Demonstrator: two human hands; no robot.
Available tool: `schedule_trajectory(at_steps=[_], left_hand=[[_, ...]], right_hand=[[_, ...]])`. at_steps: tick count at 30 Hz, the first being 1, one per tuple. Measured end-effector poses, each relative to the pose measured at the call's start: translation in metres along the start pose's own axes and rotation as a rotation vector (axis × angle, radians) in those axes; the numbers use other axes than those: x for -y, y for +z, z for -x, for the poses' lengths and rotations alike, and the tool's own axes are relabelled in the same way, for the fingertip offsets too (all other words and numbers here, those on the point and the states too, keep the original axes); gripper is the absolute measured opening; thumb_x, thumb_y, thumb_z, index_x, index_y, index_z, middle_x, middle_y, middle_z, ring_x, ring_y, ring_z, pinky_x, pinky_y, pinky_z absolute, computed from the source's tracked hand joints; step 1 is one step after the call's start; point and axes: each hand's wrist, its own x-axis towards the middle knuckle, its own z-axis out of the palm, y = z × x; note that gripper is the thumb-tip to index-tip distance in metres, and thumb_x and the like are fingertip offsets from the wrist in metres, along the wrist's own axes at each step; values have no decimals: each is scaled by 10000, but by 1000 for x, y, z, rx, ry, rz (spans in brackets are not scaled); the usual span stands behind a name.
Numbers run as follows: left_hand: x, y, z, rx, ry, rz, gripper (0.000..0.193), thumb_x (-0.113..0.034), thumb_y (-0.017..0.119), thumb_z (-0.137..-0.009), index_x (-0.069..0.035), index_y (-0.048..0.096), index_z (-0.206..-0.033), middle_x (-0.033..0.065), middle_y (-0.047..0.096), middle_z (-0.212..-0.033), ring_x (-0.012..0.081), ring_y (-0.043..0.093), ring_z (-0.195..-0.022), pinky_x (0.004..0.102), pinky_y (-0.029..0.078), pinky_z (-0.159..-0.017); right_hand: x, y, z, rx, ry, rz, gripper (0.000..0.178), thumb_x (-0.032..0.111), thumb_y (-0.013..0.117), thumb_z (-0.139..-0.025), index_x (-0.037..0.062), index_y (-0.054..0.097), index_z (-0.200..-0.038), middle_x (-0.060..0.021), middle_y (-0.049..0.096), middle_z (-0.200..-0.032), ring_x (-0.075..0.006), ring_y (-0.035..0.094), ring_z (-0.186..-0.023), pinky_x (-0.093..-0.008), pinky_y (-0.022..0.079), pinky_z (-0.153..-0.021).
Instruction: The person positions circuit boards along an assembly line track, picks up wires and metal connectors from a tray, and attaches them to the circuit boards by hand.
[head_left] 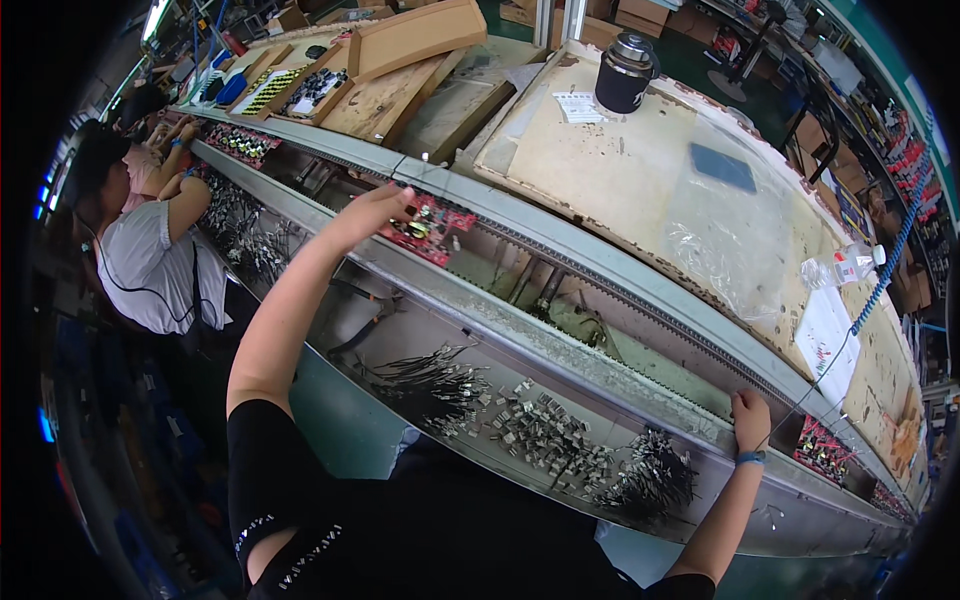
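Observation:
My left hand (pixel 368 220) is at the left end of a red circuit board (pixel 430 228), its fingers closed on that end beside small raised components. The board lies across the two rails of the conveyor. At the near rail to the right, my right hand (pixel 751 420) is curled, with a blue wrist strap below it; whatever its fingers hold is hidden. Below the rails, a metal trough holds black wire leads (pixel 425 390), a heap of small silvery metal parts (pixel 545 437) and another bundle of black leads (pixel 655 480). Pliers (pixel 365 325) with dark handles lie left of these.
More red boards (pixel 825 450) sit on the conveyor at the right, others (pixel 240 145) at the far left. Beyond the rails, a worktop bears a dark flask (pixel 625 75), a plastic bottle (pixel 840 266) and cardboard trays (pixel 420 35). A co-worker (pixel 150 250) works at the left.

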Motion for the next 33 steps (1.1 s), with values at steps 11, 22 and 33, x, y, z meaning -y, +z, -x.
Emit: schedule_trajectory(at_steps=[11,22,33], left_hand=[[-103,187,55,550,378,-313,728,-527,514,-1000,48,396,-1431,321,586,-1295,439,618,-1147,481,498,-963],[-150,258,80,735,391,-455,814,-483,533,-1004,73,240,-1521,356,331,-1529,468,478,-1337,452,375,-1147],[-114,167,58,-13,766,-319,177,-151,682,-905,-39,676,-1042,134,686,-940,284,665,-770,380,530,-683]], right_hand=[[-6,3,3,-34,-79,-6,310,276,607,-936,-11,704,-999,-212,695,-853,-357,683,-787,-436,516,-714],[6,0,3,-50,-106,-64,297,258,626,-941,-25,692,-1001,-193,690,-804,-288,694,-690,-393,513,-653],[-1,3,5,-85,-147,-83,266,236,628,-944,-17,688,-998,-169,681,-786,-250,673,-657,-375,503,-634]])
